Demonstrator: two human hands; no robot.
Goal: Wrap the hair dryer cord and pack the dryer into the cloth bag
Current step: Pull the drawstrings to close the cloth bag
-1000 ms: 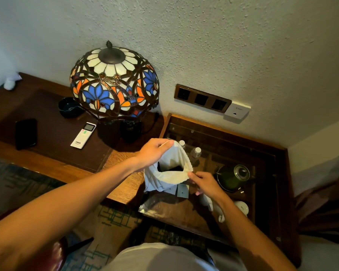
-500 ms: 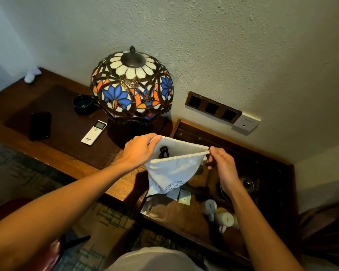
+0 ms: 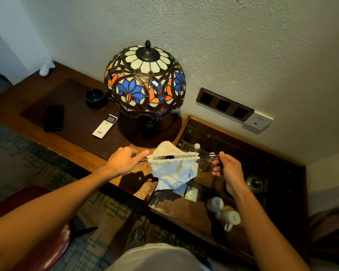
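Observation:
A white cloth bag (image 3: 174, 169) hangs in the air between my hands, above the edge of the wooden desk. Its gathered mouth is drawn almost closed, and a small dark part of the hair dryer (image 3: 169, 157) shows through the slit. My left hand (image 3: 123, 161) pinches a dark drawstring at the bag's left end. My right hand (image 3: 228, 167) pinches the drawstring (image 3: 207, 156) stretched out from the right end. The rest of the dryer and its cord are hidden inside the bag.
A stained-glass lamp (image 3: 145, 81) stands behind the bag. A white remote (image 3: 105, 126), black phone (image 3: 53, 117) and dark ashtray (image 3: 96, 98) lie at left. The glass-topped tray table (image 3: 282, 173) holds white mugs (image 3: 231, 218), a kettle and bottles. A red chair (image 3: 53, 247) is at lower left.
My hands moved from the bag's rim out to the drawstrings and pulled apart. The wide-open mouth has gathered into a narrow slit.

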